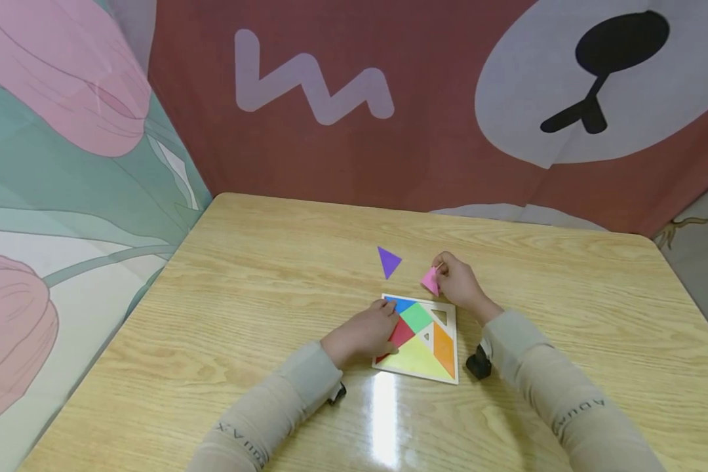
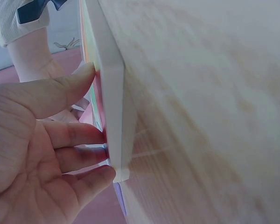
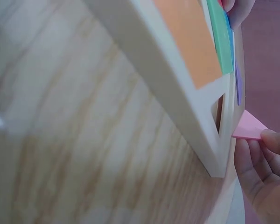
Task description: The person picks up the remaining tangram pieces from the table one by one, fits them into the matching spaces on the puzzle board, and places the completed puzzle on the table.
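Note:
A pink triangle (image 1: 431, 280) is pinched between the thumb and fingers of my right hand (image 1: 457, 282), just behind the back right of a tangram tray (image 1: 421, 375). In the right wrist view the pink triangle (image 3: 248, 127) sticks out past the thumb, close to the tray's corner. My left hand (image 1: 368, 333) rests at the tray's left side, fingertips and thumb touching the pieces and rim there. Blue (image 1: 400, 303), green (image 1: 416, 318), red (image 1: 402, 333), yellow (image 1: 415, 358) and orange (image 1: 444, 349) pieces lie in the tray. Two triangular recesses show bare frame around them.
A purple triangle (image 1: 389, 261) lies on the wooden table (image 1: 242, 275) behind the tray. Printed curtains (image 1: 330, 164) hang along the table's back and left edges. A dark wrist device (image 1: 478, 362) sits below the right cuff.

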Demonstrator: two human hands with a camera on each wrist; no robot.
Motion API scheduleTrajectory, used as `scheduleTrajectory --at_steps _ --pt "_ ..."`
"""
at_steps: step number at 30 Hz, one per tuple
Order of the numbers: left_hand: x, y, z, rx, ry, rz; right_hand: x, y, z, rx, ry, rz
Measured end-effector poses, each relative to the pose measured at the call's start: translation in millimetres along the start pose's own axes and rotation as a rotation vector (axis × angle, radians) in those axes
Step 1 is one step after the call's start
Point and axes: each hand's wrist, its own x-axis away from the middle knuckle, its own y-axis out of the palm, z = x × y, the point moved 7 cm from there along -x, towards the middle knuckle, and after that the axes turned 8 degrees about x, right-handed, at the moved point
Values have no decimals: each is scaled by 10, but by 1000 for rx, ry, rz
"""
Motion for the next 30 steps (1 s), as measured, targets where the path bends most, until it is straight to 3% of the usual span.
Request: scheduleTrajectory --at_steps 23,30 --pt "-1 -10 10 -38 27 12 67 44 -30 -55 11 -27" --pt "5 -5 4 -16 5 -5 99 62 -50 -60 8 -40"
